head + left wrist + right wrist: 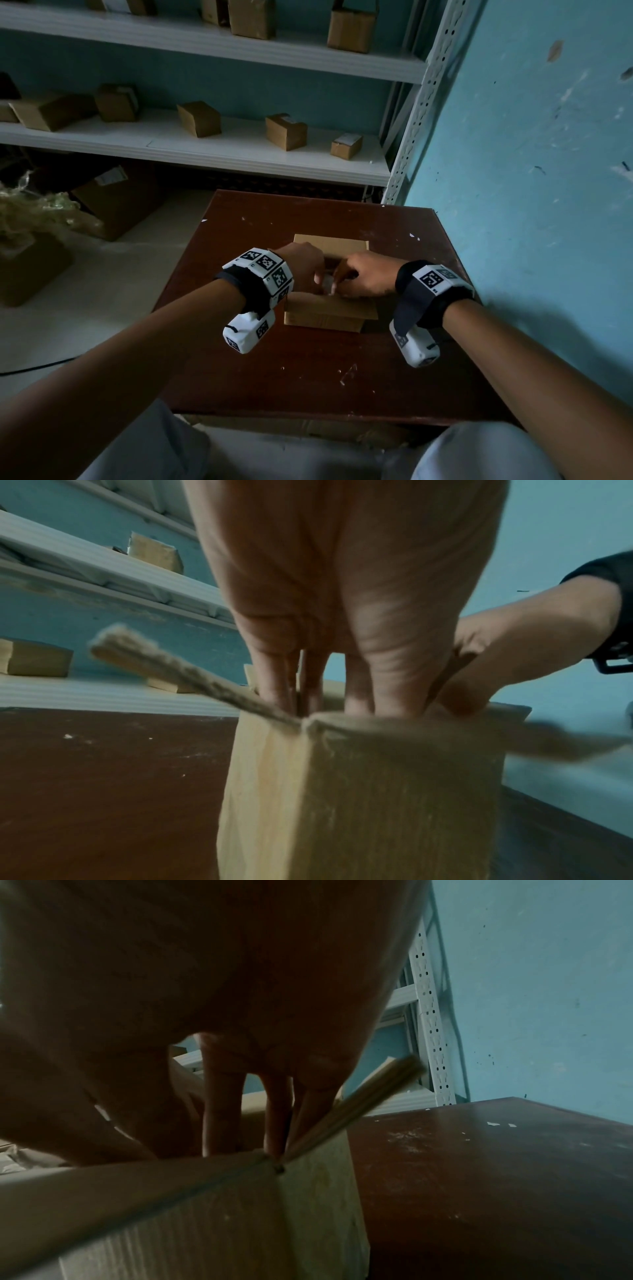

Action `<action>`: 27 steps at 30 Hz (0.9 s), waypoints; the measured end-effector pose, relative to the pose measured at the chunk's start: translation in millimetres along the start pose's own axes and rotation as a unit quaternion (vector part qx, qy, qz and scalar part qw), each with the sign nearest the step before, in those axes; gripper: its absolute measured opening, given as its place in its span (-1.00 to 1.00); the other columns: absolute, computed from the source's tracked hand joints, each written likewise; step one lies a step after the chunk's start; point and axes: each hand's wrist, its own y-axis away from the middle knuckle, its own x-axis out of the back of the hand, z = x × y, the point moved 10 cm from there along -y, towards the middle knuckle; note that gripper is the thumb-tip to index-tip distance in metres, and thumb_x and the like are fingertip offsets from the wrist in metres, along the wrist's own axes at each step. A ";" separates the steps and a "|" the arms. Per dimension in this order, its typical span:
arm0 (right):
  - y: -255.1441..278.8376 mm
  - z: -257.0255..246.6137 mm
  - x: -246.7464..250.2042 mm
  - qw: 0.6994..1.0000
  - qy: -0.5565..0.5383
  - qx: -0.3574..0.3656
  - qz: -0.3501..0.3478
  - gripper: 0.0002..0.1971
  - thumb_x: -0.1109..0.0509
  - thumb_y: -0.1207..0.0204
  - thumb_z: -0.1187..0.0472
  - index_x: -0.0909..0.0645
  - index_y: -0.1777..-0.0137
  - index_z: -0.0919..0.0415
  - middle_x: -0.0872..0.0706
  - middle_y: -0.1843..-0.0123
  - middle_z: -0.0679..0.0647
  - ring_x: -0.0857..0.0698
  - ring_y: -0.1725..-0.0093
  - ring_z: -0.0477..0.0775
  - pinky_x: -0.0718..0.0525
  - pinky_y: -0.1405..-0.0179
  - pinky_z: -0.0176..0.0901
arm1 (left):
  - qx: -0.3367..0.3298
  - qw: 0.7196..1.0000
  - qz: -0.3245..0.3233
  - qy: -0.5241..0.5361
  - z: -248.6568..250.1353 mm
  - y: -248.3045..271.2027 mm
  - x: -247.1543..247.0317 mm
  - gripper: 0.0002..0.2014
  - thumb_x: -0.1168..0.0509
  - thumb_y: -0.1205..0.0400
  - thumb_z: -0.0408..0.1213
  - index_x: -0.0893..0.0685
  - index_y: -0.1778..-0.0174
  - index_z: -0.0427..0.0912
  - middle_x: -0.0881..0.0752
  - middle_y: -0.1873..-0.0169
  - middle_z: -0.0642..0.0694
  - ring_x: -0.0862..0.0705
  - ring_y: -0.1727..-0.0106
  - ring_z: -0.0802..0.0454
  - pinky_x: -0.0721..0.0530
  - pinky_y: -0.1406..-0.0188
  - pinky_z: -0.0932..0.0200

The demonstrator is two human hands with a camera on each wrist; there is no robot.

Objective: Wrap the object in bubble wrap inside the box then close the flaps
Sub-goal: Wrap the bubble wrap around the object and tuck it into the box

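Both hands' (303, 265) (368, 277) fingers reach into the open box (329, 313); grip state unclear.

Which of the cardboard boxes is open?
The box on the brown table, flaps spread, both hands reaching inside; the boxes on the shelf look closed.

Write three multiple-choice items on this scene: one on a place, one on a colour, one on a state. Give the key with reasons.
1. Where does the box stand?
A. on the table
B. on a shelf
C. on the floor

2. What colour is the wall?
A. white
B. blue-green
C. red

3. How are the box's flaps?
A. taped shut
B. cut off
C. open

Key:
1 A, its base rests on the brown tabletop.
2 B, the wall beside the table is blue-green.
3 C, the left hand and right hand reach in between raised flaps.
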 end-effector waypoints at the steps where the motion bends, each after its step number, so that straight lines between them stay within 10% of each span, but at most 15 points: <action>1: 0.4 -1.1 0.5 1.000 -0.005 0.001 0.001 -0.73 -0.35 -0.55 -0.09 -0.76 -0.09 0.00 -0.74 -0.11 -0.01 -0.69 -0.07 0.02 -0.69 -0.14 0.06 | -0.003 1.000 0.005 -0.005 0.8 -0.5 1.2 -0.78 -0.35 -0.62 -0.14 -0.75 -0.15 -0.07 -0.70 -0.10 -0.01 -0.61 0.08 0.09 -0.53 0.09 0.25; 12: -17.4 -1.2 1.1 0.990 0.115 0.013 0.083 -0.82 -0.37 -0.56 0.36 -0.67 -0.13 0.20 -0.71 0.01 0.12 -0.73 0.07 0.10 -0.74 -0.04 0.00 | -0.019 0.997 0.050 -0.060 7.1 -8.3 8.5 -0.73 -0.32 -0.62 -0.15 -0.62 -0.16 -0.22 -0.73 0.01 -0.15 -0.70 0.08 -0.06 -0.69 0.05 0.08; 27: -25.3 -16.7 -4.3 0.981 0.175 0.053 0.070 -0.85 -0.35 -0.60 0.28 -0.65 -0.12 0.22 -0.63 0.08 0.08 -0.48 0.36 -0.09 -0.38 0.38 -0.34 | -0.021 0.997 0.066 -0.042 3.6 -17.3 4.2 -0.72 -0.34 -0.60 -0.09 -0.65 -0.14 -0.16 -0.72 0.01 -0.11 -0.69 0.05 -0.04 -0.67 0.01 0.09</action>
